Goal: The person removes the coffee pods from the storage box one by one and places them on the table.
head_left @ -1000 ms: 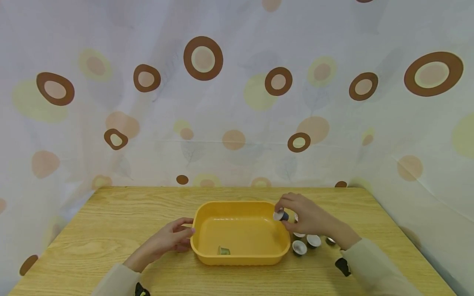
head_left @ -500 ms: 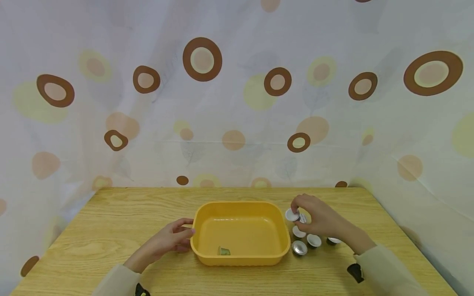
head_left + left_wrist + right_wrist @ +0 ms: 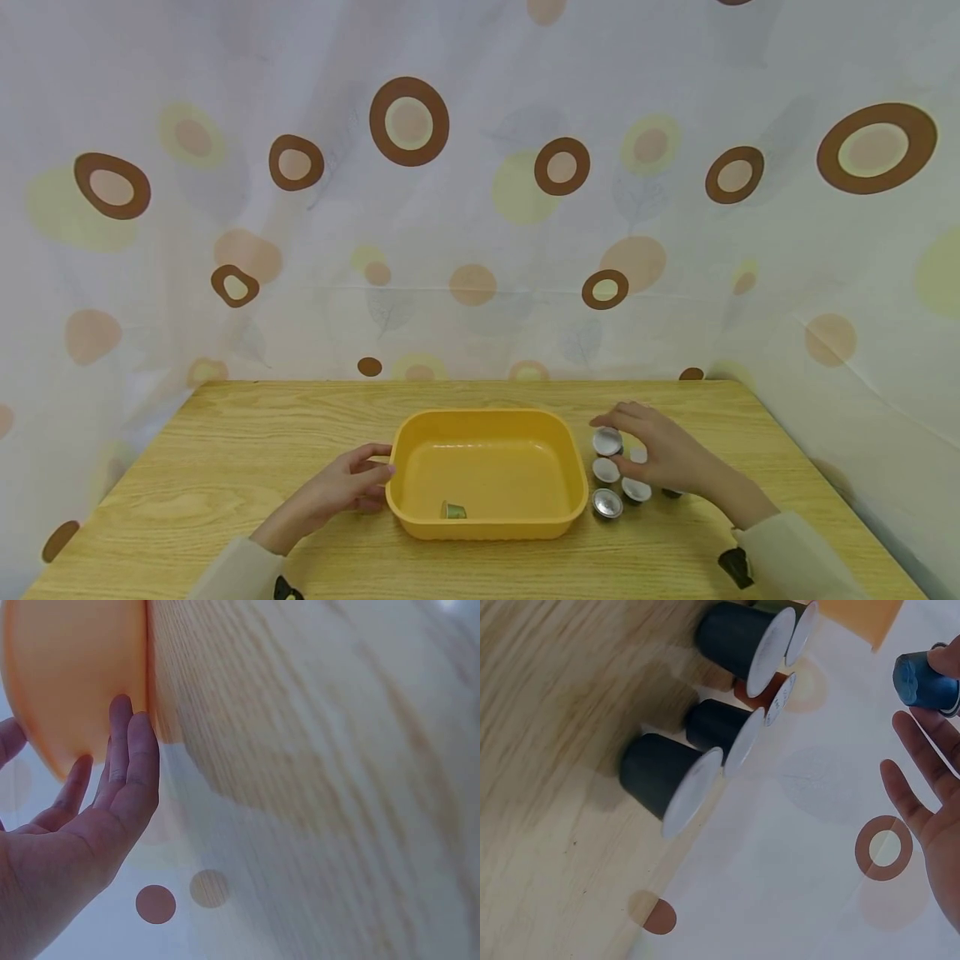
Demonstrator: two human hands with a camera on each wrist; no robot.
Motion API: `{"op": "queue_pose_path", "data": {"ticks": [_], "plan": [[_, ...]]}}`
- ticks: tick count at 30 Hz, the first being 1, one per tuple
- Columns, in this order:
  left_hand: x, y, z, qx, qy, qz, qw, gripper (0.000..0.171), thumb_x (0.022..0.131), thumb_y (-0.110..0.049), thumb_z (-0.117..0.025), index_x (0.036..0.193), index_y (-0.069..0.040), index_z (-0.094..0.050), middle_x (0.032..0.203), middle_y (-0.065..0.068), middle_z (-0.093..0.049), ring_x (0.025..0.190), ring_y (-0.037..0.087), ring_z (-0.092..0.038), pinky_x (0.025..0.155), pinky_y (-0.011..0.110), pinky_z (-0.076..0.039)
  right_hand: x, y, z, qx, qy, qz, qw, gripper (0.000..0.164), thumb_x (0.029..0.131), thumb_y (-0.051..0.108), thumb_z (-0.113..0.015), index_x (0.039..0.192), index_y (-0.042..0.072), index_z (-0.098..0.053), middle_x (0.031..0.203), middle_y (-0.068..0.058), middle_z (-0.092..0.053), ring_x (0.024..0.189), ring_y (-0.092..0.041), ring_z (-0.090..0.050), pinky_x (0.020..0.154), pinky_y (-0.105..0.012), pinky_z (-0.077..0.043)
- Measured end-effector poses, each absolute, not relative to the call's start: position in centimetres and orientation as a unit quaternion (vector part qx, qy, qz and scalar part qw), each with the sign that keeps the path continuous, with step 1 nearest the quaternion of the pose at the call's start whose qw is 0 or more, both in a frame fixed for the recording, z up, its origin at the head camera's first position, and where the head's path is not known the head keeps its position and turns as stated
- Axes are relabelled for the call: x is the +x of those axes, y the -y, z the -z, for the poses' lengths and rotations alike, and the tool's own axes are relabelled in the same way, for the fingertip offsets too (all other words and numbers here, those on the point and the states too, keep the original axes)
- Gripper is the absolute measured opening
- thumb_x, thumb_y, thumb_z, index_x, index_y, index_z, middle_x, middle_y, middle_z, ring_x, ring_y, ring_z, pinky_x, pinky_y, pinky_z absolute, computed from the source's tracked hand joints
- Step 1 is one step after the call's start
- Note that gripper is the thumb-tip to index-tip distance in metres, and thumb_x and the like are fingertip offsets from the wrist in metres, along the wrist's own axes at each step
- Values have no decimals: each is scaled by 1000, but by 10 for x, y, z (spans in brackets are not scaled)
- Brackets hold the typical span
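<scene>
Inside the yellow tray (image 3: 487, 479) a small gold-green coffee capsule (image 3: 453, 510) lies on its side near the front wall. My left hand (image 3: 347, 486) steadies the tray's left end, with relaxed fingers (image 3: 139, 754) against or close to its outer wall. To the tray's right, my right hand (image 3: 660, 446) is among a group of coffee capsules. It pinches a blue coffee capsule (image 3: 925, 680) between thumb and fingers, its lid side partly out of frame. In the head view the hand partly covers a white-lidded capsule (image 3: 636, 489).
Several capsules stand lid up right of the tray, including a silver-lidded one (image 3: 607, 503) and a dark one (image 3: 664, 776). An orange capsule (image 3: 761, 697) is among them. Patterned cloth (image 3: 480, 208) hangs behind the wooden table (image 3: 300, 417).
My right hand has moved right, from the tray's right rim to over the group of capsules, and the capsule it holds has gone with it. The left hand and tray have stayed in place.
</scene>
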State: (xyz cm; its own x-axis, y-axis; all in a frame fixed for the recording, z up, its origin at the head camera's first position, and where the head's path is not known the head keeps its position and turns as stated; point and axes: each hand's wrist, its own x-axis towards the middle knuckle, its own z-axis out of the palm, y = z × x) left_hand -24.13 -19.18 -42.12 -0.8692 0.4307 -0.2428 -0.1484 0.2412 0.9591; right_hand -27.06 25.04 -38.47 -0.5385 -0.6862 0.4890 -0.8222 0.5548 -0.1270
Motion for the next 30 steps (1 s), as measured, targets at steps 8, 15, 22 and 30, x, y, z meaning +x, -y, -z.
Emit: {"op": "queue_pose_path", "data": {"ticks": [8,15,22,30], "plan": [[-241,192,421,96,-752,-608,237,62,94,-35,-50,140,0,-27,124,21,-51,96,23,-63,82,39,-53,-266,-260,390,443,856,-190,188,35,68,3,-72,101,11,-63,92,11,-55,80,-2,-46,68,-23,-44],[-241,192,422,96,-751,-608,237,62,94,-35,-50,139,0,-28,124,21,-51,97,23,-63,82,39,-53,-257,-267,394,401,884,-181,160,39,64,3,-74,100,14,-60,97,13,-54,87,-2,-50,73,-28,-47],[-242,193,422,96,-749,-609,241,62,94,-35,-50,140,0,-27,124,21,-51,97,23,-63,83,40,-53,-252,-275,398,424,872,-188,158,43,63,2,-76,101,13,-59,96,12,-57,85,-3,-51,71,-26,-48],[-243,193,423,99,-748,-610,241,63,94,-35,-49,141,0,-26,125,21,-50,97,24,-63,82,40,-53,-247,-282,401,444,865,-170,159,45,62,4,-77,103,15,-61,96,12,-61,85,-3,-51,70,-27,-46]]}}
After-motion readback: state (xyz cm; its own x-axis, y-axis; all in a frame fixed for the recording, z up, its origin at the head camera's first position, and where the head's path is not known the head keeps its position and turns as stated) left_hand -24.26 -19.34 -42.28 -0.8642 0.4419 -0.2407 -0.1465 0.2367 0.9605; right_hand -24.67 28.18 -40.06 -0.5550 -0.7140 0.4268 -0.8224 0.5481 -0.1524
